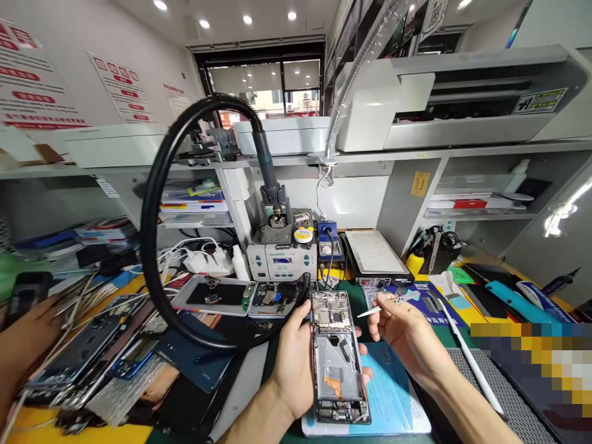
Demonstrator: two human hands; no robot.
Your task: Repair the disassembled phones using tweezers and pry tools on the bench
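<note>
My left hand (293, 364) is closed around an opened smartphone (341, 361), its back cover off. The circuit board (332, 311) shows at the upper end, with an orange flex cable (333, 385) lower in the frame. Some fingertips of this hand come round the phone's right edge. Pinched in my right hand (409, 336) is a pair of pale tweezers (369, 312), its tip pointing left, just beside the board and apart from it. Beneath the phone lies a light blue work pad (388, 394).
A rework station (283, 260) with a looping black hose (150, 216) stands behind. Opened phones (215, 296) and loose parts crowd the left, where another person's hand (39, 324) reaches in. A white pen-like tool (472, 357) and a heating plate (377, 253) are on the right.
</note>
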